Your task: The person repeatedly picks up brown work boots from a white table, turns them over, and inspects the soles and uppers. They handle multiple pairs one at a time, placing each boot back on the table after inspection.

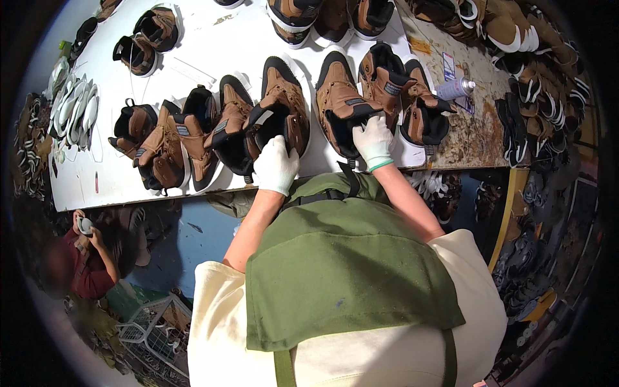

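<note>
Both my hands wear white knit gloves. My left hand [277, 168] is at the heel end of a brown boot [284, 87] with a black toe cap, fingers curled at its collar and their tips partly hidden. My right hand [374, 140] grips the collar of the brown boot [336, 84] to its right, its fingertips inside the dark opening. The two boots lie side by side, toes pointing away from me. Left of them another boot [233, 106] touches the one at my left hand. Right of my right hand stand more boots [387, 71].
The white tabletop [213, 48] carries more boots [158, 29] at the far side and a pile of white shoe parts [76, 113] at left. A spray can [455, 88] lies on the stained board at right. A seated person [93, 258] works below left, near a wire basket [151, 329].
</note>
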Demonstrator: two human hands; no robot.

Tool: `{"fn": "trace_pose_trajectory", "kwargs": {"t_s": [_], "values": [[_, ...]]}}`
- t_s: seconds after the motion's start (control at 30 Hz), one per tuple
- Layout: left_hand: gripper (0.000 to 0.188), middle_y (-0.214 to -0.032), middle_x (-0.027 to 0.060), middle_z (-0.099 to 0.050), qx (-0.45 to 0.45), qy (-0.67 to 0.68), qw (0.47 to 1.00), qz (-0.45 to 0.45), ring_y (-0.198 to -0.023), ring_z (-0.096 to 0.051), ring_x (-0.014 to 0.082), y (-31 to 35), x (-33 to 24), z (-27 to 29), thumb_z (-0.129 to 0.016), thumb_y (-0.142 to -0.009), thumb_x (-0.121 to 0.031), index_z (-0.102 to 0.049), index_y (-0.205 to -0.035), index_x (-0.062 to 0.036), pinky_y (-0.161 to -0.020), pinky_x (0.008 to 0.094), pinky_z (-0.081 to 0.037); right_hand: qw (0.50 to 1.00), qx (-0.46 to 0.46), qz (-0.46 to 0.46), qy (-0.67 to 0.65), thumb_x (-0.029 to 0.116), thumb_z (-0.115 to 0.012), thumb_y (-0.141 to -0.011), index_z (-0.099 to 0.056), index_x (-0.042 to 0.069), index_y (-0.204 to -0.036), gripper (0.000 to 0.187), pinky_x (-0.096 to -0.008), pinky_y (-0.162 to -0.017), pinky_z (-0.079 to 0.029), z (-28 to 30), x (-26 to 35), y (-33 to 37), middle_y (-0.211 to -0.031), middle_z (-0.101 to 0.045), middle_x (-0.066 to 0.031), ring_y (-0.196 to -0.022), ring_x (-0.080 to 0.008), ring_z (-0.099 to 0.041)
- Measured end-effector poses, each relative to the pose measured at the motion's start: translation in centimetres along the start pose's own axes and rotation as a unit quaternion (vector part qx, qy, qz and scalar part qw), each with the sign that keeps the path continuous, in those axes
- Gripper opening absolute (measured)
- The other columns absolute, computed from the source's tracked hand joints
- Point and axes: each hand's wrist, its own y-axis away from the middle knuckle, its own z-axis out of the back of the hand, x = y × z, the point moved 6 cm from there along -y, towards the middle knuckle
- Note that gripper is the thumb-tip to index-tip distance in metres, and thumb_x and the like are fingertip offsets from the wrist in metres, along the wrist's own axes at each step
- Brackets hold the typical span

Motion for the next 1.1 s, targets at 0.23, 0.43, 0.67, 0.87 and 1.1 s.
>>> {"fn": "trace_pose_trajectory", "kwargs": {"t_s": [0.23, 0.43, 0.67, 0.87, 1.1], "values": [[0.023, -0.082, 0.0144, -0.061, 0.043, -0.038, 0.998, 0.004, -0.078, -0.063, 0.0347, 0.5, 0.1, -0.1, -0.066, -0.078, -0.022, -0.055, -0.089, -0.0055, -0.065, 0.0432, -0.051, 1.0, 0.011, 0.002, -0.006, 0.025, -0.062, -0.075, -0.057, -0.006, -0.099, 0.039, -0.049, -0.071, -0.055, 0.5, 0.3, 0.9, -0.113, -0.056, -0.0251, -0.08, -0.0416, -0.066], [0.026, -0.085, 0.0146, -0.062, 0.079, -0.04, 0.996, -0.017, -0.081, -0.063, 0.0346, 0.1, -0.5, -0.4, -0.068, -0.078, -0.025, -0.056, -0.091, -0.005, -0.067, 0.0428, -0.051, 0.999, 0.033, 0.008, -0.012, 0.025, -0.06, -0.075, -0.06, -0.006, -0.1, 0.04, -0.0489, -0.074, -0.054, -0.3, 0.7, 2.0, -0.121, -0.053, -0.0243, -0.083, -0.0407, -0.066], [0.026, -0.081, 0.0173, -0.061, 0.057, -0.031, 0.997, -0.029, -0.078, -0.062, 0.0371, 0.1, -0.5, -0.3, -0.068, -0.079, -0.026, -0.055, -0.087, -0.0045, -0.066, 0.0442, -0.05, 0.996, 0.078, -0.031, -0.011, 0.029, -0.063, -0.076, -0.06, -0.008, -0.097, 0.043, -0.0454, -0.07, -0.056, -0.9, 1.0, 1.3, -0.123, -0.055, -0.0237, -0.079, -0.0375, -0.069], [0.027, -0.082, 0.0183, -0.062, 0.076, -0.039, 0.996, -0.024, -0.078, -0.062, 0.038, -0.1, -0.4, -0.5, -0.067, -0.079, -0.027, -0.055, -0.087, -0.0035, -0.066, 0.0448, -0.05, 0.993, 0.013, 0.015, -0.117, 0.043, -0.071, -0.077, -0.054, -0.003, -0.107, 0.057, -0.0496, -0.073, -0.053, -1.0, 0.1, 2.3, -0.112, -0.056, -0.0296, -0.084, -0.044, -0.064], [0.029, -0.087, 0.0183, -0.066, 0.089, 0.029, 0.995, -0.017, -0.08, -0.064, 0.0376, -0.2, -0.2, 0.4, -0.067, -0.081, -0.026, -0.062, -0.1, -0.0055, -0.068, 0.0426, -0.051, 0.98, -0.048, 0.045, -0.189, 0.052, -0.068, -0.08, -0.049, -0.001, -0.107, 0.063, -0.0513, -0.072, -0.05, -2.5, -1.6, 3.1, -0.11, -0.055, -0.0274, -0.084, -0.0459, -0.061]]}}
